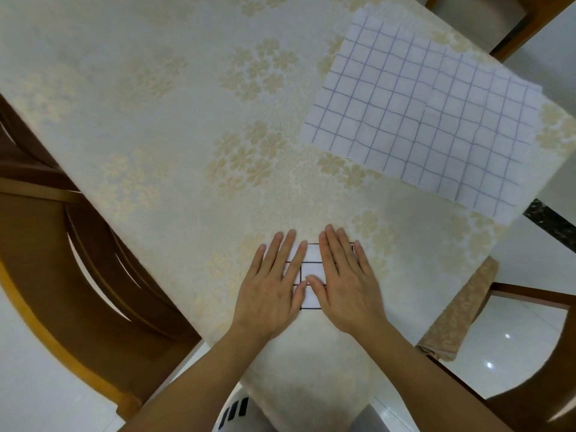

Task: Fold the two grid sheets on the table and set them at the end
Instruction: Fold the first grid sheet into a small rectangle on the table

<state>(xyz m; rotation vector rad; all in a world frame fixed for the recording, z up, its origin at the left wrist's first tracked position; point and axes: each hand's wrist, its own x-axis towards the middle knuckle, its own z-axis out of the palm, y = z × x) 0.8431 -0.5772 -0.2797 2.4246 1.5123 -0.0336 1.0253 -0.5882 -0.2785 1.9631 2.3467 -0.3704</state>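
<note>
At the near edge of the bench (156, 120), both hands are lying flat, fingers spread, grasping nothing: left hand (269, 294) and right hand (349, 288) are pressing the folded black-grid sheet (313, 269), likely setting its creases. It's looking like thin paper, folded down to a small rectangle. Farther right, the blue-grid sheet (420, 113) is lying open, lightly creased, its corner overhanging the edge, not yet folded. The floral tablecloth is looking glossy.

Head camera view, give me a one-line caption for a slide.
Both hands, left hand and right hand, press flat a small folded black-lined grid sheet; large blue-lined grid sheet lies unfolded.
</note>
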